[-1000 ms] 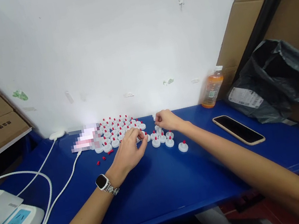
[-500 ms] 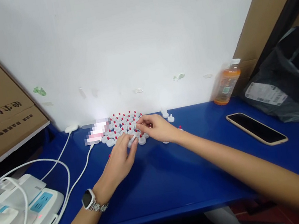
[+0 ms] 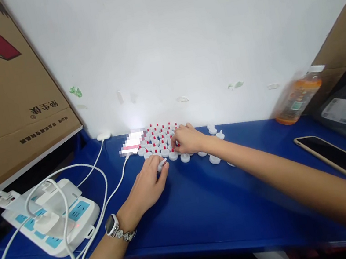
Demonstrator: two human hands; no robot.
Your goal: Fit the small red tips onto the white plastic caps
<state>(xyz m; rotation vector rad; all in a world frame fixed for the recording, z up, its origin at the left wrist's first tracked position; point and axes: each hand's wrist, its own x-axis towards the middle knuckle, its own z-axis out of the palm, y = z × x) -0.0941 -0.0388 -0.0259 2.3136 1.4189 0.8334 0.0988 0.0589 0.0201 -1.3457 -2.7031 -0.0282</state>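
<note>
Many small white caps with red tips point(image 3: 158, 143) are gathered on the blue table point(image 3: 206, 204) just beyond both hands. One white cap point(image 3: 162, 164) is pinched between thumb and fingertips of the left hand point(image 3: 147, 185), slightly nearer than the cluster. Another cap at the cluster's near right edge is touched by the curled fingers of the right hand point(image 3: 187, 139); whether it is gripped cannot be told. A few plain white caps point(image 3: 214, 159) are scattered right of that hand.
</note>
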